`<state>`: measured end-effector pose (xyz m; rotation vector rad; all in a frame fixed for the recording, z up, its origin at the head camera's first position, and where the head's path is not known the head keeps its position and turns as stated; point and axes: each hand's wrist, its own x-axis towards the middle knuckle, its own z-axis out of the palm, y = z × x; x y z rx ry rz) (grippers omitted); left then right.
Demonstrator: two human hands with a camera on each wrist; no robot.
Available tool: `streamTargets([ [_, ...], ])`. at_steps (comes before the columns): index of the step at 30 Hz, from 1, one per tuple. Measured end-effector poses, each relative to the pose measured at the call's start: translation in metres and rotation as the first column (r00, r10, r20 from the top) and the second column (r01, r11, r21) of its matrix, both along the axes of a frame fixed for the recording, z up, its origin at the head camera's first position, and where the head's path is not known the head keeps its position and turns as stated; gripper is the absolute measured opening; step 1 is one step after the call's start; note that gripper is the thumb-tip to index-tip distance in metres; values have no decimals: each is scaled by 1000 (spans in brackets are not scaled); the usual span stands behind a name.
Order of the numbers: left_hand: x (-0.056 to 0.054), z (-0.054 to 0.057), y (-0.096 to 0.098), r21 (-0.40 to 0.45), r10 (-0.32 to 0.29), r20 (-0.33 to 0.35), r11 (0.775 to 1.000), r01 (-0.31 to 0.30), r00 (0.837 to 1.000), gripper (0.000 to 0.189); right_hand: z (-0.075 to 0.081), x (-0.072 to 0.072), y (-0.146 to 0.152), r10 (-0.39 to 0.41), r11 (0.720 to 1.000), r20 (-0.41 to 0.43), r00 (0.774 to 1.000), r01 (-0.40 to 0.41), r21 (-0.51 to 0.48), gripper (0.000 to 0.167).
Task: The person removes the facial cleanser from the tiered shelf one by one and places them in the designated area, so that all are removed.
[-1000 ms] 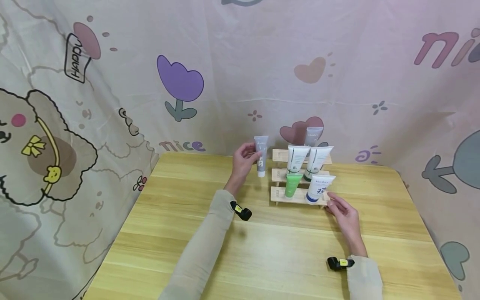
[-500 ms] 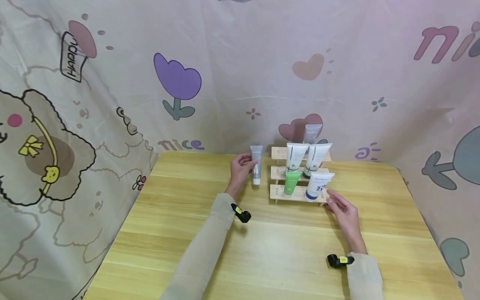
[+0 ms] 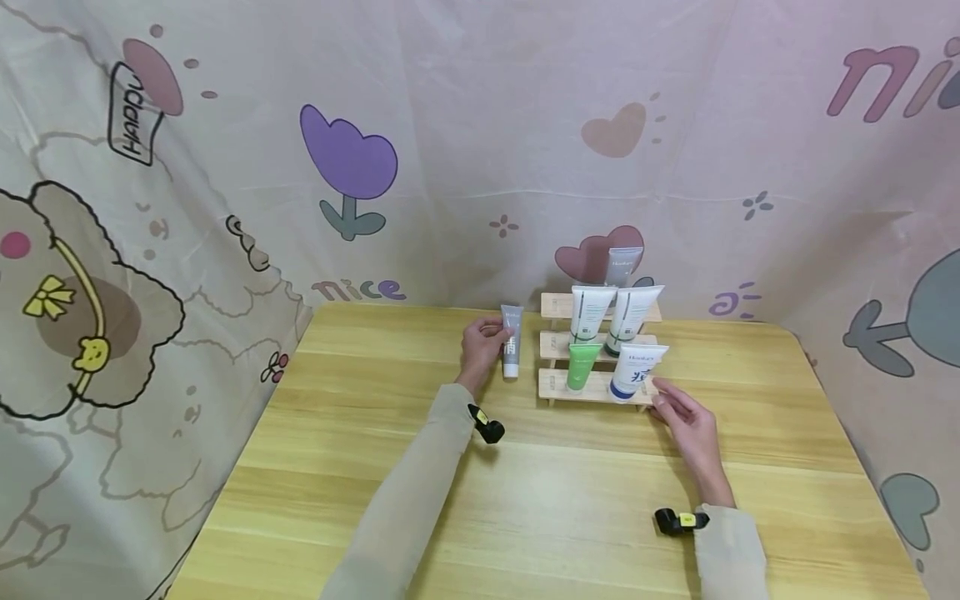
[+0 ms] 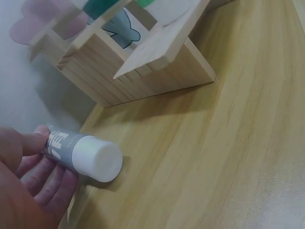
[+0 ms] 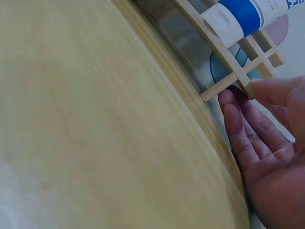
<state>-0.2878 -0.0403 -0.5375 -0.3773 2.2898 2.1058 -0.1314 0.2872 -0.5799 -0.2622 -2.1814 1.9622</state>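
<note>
My left hand (image 3: 482, 350) holds a grey tube (image 3: 512, 340) with a white cap (image 4: 98, 158), thumb on one side and fingers on the other. Cap end down, the tube is left of a three-tier wooden rack (image 3: 552, 385), close to the tabletop; whether it touches is unclear. My right hand (image 3: 688, 421) pinches the right end of the rack's lowest tier, thumb above and fingers beneath. On that tier stand a small green tube (image 3: 582, 365) and a white tube with a blue cap (image 3: 637, 371). Two white tubes (image 3: 591, 312) fill the middle tier. A grey tube (image 3: 622, 267) stands on top, partly hidden.
The rack stands near the back edge of a wood-grain table (image 3: 570, 500). Behind it hangs a printed cloth (image 3: 465, 150), which also runs along the left and right sides. Each wrist carries a black camera (image 3: 489, 427).
My left hand has lowered the grey tube and moved it slightly left, away from the rack. The right hand keeps its grip on the rack. The head view has shifted slightly.
</note>
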Motion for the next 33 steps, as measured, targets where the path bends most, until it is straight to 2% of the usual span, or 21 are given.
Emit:
streamTargets([
  [5, -2, -3, 1, -143, 10, 20, 990, -7, 1000, 28, 2, 1, -1, 4, 1000, 16, 1000, -4, 1, 46],
  [8, -4, -4, 2, -252, 19, 27, 968, -12, 999, 28, 3, 1, -1, 3, 1000, 13, 1000, -2, -14, 46],
  [11, -6, -3, 2, -315, 14, 32, 949, -3, 999, 27, 4, -1, 0, 6, 1000, 10, 1000, -6, -23, 47],
  [18, -7, 0, 2, -395, -39, 22, 917, 45, 999, 28, 6, -3, -1, 13, 1000, 31, 999, -13, -23, 46],
  [25, -7, -2, 0, -468, -57, 33, 881, 65, 998, 25, 22, 3, -6, 23, 1000, 48, 999, -24, 10, 43],
  [30, -5, -1, -1, -492, -77, 26, 867, 80, 997, 25, 11, 2, -2, 6, 1000, 81, 997, -7, 17, 45],
  [33, -4, -1, -1, -487, -89, 29, 869, 91, 996, 25, 5, 2, 0, 1, 1000, 88, 996, -2, 8, 46],
])
